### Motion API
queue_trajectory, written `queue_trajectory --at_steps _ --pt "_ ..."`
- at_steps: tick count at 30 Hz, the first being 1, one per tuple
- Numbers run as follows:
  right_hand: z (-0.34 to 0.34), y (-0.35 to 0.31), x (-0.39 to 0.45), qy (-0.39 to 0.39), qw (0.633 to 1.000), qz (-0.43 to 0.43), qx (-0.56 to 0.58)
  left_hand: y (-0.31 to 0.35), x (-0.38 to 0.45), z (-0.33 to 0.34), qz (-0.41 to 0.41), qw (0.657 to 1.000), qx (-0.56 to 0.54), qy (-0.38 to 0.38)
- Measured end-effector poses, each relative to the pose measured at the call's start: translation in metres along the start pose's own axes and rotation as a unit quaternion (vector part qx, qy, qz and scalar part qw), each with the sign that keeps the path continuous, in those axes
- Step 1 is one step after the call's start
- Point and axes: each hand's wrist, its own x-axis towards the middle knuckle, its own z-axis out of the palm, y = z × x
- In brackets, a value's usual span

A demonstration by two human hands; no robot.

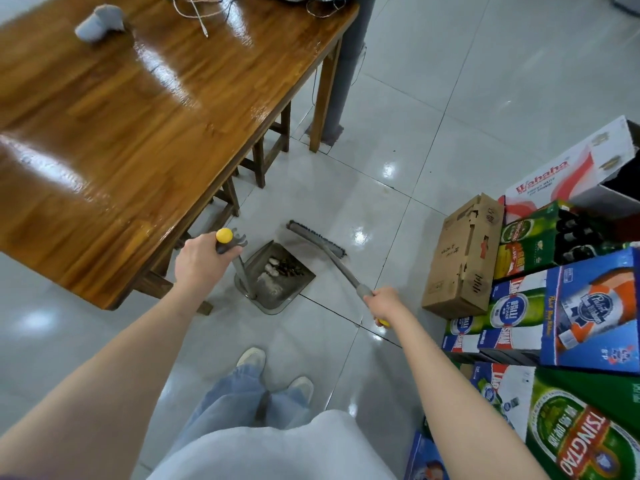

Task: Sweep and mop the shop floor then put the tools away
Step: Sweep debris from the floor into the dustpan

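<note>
Both hands grip handles: left (199, 259) the dustpan (277, 282), right (386, 306) the broom (317, 239).

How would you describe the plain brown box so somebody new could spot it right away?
Start at the stack of drink cartons along the right side of the floor. At its near-left edge, a cardboard box stands on the tiles beside the green beer case. It is the only unprinted brown box; every neighbour is brightly coloured.

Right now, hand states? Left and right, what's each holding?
Left hand: closed around the dustpan handle.
Right hand: closed around the broom handle.
</note>
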Motion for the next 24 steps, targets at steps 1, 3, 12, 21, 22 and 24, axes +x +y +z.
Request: queue_trajectory --at_steps 1,3,12,21,22,24 --pt "-0.001 -0.009 0.005 0.005 1.0 -0.002 -0.012 0.0 0.003 0.0 0.0 1.0 -0.002 0.003" --pt "-0.003 -0.028 0.011 0.011 0.999 -0.005 -0.033 0.001 0.011 -0.002 0.003 1.0 -0.004 0.004" --pt "-0.005 -0.085 0.044 0.015 0.998 -0.002 -0.057 0.008 0.036 0.0 -0.005 1.0 0.011 0.002" --pt "0.002 -0.099 0.061 0.011 0.993 -0.006 -0.121 0.003 0.054 -0.002 -0.009 0.999 0.044 0.011" --pt "0.002 -0.097 0.06 0.01 0.991 -0.006 -0.13 0.004 0.055 -0.003 -0.009 0.999 0.044 0.01" --pt "0.004 -0.089 0.058 0.013 0.989 -0.004 -0.149 0.005 0.056 -0.002 -0.006 0.999 0.046 0.011"
